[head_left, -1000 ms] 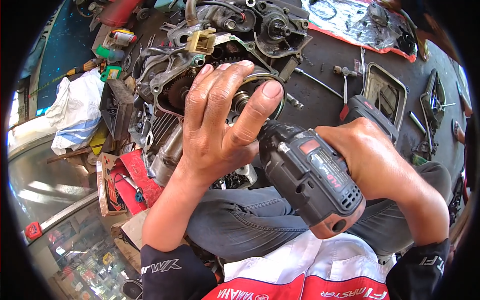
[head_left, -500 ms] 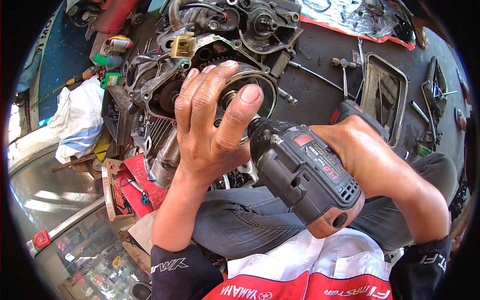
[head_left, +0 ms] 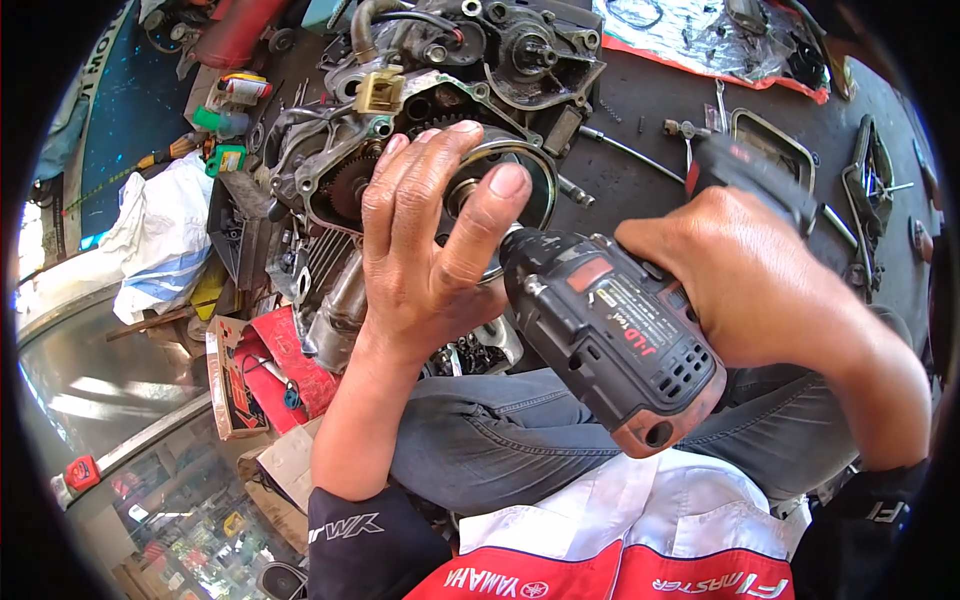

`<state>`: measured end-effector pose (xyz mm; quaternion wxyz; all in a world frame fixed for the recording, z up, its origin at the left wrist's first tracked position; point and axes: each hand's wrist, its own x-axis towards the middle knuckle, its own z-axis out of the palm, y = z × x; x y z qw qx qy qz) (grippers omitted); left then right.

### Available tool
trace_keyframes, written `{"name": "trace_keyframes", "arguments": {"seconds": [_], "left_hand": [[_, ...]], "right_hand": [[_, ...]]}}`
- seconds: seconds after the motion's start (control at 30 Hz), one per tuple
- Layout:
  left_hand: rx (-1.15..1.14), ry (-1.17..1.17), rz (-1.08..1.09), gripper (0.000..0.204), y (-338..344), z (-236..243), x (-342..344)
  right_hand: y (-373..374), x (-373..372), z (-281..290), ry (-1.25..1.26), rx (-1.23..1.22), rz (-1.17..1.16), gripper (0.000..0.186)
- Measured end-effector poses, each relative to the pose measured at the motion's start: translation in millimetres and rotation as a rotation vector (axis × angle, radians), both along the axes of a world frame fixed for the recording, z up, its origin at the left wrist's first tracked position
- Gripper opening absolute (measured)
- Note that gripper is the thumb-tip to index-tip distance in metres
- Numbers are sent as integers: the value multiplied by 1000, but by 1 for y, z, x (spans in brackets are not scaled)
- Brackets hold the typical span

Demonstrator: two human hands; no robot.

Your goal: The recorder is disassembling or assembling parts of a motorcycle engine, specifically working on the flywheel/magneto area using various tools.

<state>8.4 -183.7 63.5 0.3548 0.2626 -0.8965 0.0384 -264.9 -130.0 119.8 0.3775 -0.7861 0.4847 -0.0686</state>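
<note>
My right hand (head_left: pixel 745 275) is wrapped round the handle of a black cordless impact wrench (head_left: pixel 620 340) with reddish-brown trim. Its nose points up and left toward a round metal flywheel (head_left: pixel 545 185) on an opened, greasy engine (head_left: pixel 345 215). Past the hand, the wrench's battery end sticks out to the upper right. My left hand (head_left: pixel 420 225) lies over the flywheel's left part, fingers stretched and thumb apart. Whether its palm touches the wrench's nose is hidden. The wrench's tip reaches the flywheel region beside my left thumb, but its contact point is covered.
A metal tray (head_left: pixel 785 140) and loose hand tools lie on the dark floor to the right. Clear plastic sheeting with a red edge (head_left: pixel 690 45) holds parts at the back. On the left are a white sack (head_left: pixel 155 235), a red container (head_left: pixel 290 360) and a glass case (head_left: pixel 190 490).
My right hand has shifted right and up, swinging the wrench's battery end up and right over the tray. My left hand has moved only slightly right.
</note>
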Motion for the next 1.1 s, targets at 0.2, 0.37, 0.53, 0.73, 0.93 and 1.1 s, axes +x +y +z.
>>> {"name": "trace_keyframes", "arguments": {"seconds": [0.2, 0.37, 0.53, 0.73, 0.93, 1.1], "left_hand": [[-15, 10, 25, 69, -1, -4, 0], [-27, 14, 15, 65, -1, -3, -1], [-28, 32, 10, 64, -1, -3, -2], [-45, 18, 21, 65, -1, -5, -1], [-39, 49, 7, 68, -2, -6, -2], [-13, 17, 28, 68, 0, -3, -1]], "right_hand": [[13, 12, -18, -258, 137, -116, 26], [17, 10, -19, -250, 133, -133, 27], [17, 10, -18, -232, 142, -127, 28], [23, 15, -26, -361, 201, -186, 30], [26, 18, -23, -325, 252, -240, 32], [23, 19, -21, -326, 260, -232, 34]]}}
